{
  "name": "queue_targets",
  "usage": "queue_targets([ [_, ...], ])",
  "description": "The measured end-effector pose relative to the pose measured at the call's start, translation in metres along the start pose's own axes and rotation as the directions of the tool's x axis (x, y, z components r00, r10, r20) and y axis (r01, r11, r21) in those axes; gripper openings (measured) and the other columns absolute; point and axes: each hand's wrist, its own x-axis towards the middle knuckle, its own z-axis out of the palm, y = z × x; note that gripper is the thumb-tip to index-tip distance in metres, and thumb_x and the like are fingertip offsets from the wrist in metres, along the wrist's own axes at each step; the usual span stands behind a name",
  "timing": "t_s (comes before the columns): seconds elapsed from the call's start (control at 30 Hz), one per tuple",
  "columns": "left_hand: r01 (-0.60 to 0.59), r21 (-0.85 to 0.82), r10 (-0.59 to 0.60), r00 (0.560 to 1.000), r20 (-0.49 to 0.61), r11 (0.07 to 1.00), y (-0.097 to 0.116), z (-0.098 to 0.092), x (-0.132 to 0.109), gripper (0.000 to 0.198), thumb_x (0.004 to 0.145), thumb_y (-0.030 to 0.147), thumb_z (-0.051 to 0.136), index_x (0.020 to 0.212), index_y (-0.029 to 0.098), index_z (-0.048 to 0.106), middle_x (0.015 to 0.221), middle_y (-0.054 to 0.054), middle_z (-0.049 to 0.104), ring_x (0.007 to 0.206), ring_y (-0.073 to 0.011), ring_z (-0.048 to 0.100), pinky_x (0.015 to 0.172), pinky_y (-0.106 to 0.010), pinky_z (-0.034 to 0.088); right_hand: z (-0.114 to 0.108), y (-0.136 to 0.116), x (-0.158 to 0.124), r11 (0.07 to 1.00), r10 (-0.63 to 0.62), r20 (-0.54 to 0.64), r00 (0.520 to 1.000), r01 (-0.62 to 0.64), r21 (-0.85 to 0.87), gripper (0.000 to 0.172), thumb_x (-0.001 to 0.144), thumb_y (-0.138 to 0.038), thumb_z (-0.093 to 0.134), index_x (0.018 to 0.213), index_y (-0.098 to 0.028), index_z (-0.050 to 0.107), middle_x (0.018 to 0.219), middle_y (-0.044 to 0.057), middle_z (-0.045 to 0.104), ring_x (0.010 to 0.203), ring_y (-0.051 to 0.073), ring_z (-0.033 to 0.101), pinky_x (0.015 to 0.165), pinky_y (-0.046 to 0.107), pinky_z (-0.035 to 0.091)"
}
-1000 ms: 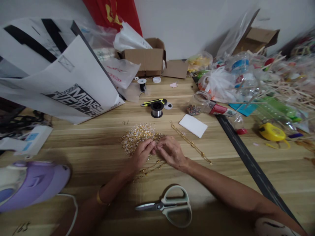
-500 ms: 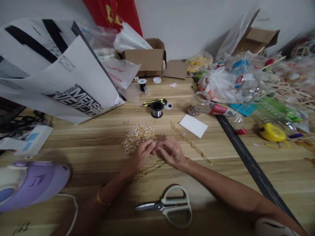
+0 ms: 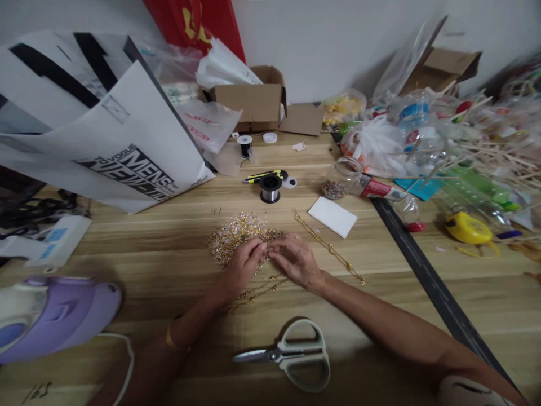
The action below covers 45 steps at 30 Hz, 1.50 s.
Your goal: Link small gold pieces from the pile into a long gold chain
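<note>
My left hand [image 3: 244, 262] and my right hand [image 3: 298, 262] meet fingertip to fingertip at the near right side of a pile of small gold and clear beads [image 3: 228, 237]. Both are closed in a pinch; whatever lies between the fingers is too small to make out. Beneath and in front of the hands runs a gold beaded chain [image 3: 257, 291] on the table. A second gold chain [image 3: 329, 246] lies stretched out to the right of my right hand. Closer to me rest scissors [image 3: 291, 355] with pale handles, blades pointing left.
Behind the beads stand a wire spool [image 3: 270, 189] and a yellow-black cutter [image 3: 264, 176]. A white pad [image 3: 332, 216] and a bead jar [image 3: 338, 183] are at the right. A purple iron [image 3: 71, 316] and a large paper bag [image 3: 127, 141] occupy the left; bottles and sticks crowd the far right.
The fingers of my right hand have shifted very slightly against those of my left. The chains, beads and scissors lie as before.
</note>
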Motion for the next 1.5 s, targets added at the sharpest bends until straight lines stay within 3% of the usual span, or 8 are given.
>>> queue_targets([
  [0.73, 0.003, -0.033, -0.003, 1.0, -0.001, 0.999, 0.0008, -0.0008, 0.002, 0.031, 0.09, 0.036, 0.039, 0.066, 0.017, 0.048, 0.062, 0.001, 0.049, 0.063, -0.0132, 0.047, 0.064, -0.026, 0.037, -0.0017, -0.0009, 0.0007, 1.0, -0.006, 0.077, 0.997, 0.008, -0.025, 0.009, 0.09, -0.021, 0.051, 0.087, -0.019, 0.058, 0.08, 0.004, 0.065, 0.077, 0.017, 0.055, 0.074, 0.033, 0.042],
  [1.5, 0.008, -0.013, -0.008, 1.0, 0.012, 1.0, -0.0035, -0.0012, 0.0019, 0.033, 0.09, 0.037, 0.04, 0.065, 0.017, 0.05, 0.064, 0.001, 0.051, 0.065, -0.0138, 0.049, 0.065, -0.025, 0.037, 0.0004, -0.0004, 0.0009, 0.999, -0.01, 0.042, 0.999, 0.012, -0.045, 0.008, 0.088, -0.02, 0.051, 0.082, -0.019, 0.055, 0.075, 0.004, 0.062, 0.072, 0.017, 0.054, 0.071, 0.032, 0.041],
])
